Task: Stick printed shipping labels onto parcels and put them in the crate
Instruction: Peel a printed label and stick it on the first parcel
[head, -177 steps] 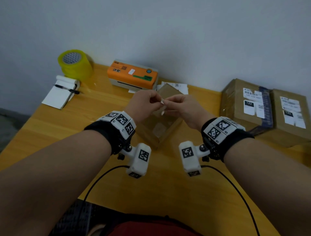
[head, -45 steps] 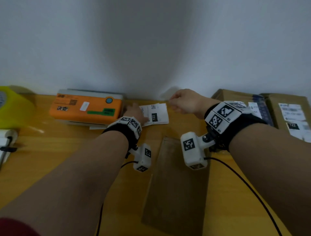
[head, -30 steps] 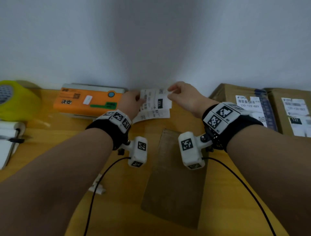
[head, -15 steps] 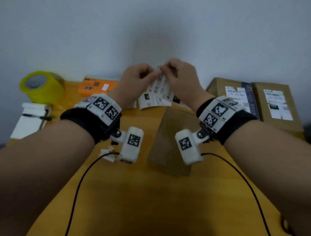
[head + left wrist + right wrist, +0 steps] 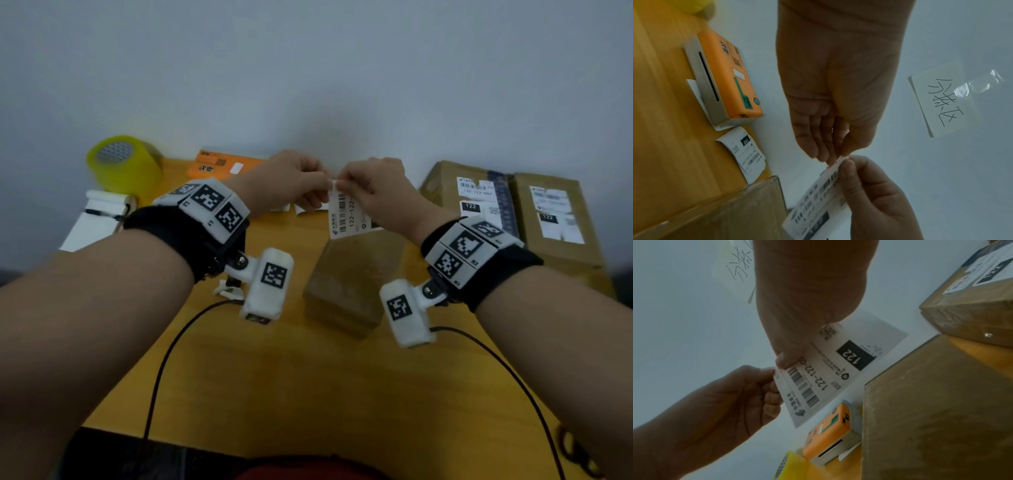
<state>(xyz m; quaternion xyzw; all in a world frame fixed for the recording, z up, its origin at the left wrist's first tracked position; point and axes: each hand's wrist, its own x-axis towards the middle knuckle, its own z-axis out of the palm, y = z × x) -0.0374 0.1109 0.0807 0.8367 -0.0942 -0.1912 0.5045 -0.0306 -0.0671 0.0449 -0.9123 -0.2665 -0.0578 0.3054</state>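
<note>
A white shipping label [image 5: 346, 214] printed "122" hangs in the air above a plain brown parcel [image 5: 352, 284] in the middle of the table. My left hand [image 5: 291, 186] and right hand [image 5: 373, 188] both pinch the label's top corner, fingertips touching. In the right wrist view the label [image 5: 830, 368] shows its barcode and black "122" block, with the parcel [image 5: 937, 410] beside it. In the left wrist view the label [image 5: 818, 204] hangs below my left hand [image 5: 834, 155]. No crate is in view.
An orange label printer [image 5: 222, 164] stands at the back, with loose printed labels [image 5: 746, 154] beside it. A yellow tape roll [image 5: 123, 164] and a notepad [image 5: 92, 219] lie at the left. Two labelled parcels [image 5: 479, 205] sit at the right. A handwritten note [image 5: 941, 97] is taped to the wall.
Both hands reached to the back of the table, lifted a label from the pile beside the printer and brought it up over the plain parcel; they now pinch its top corner.
</note>
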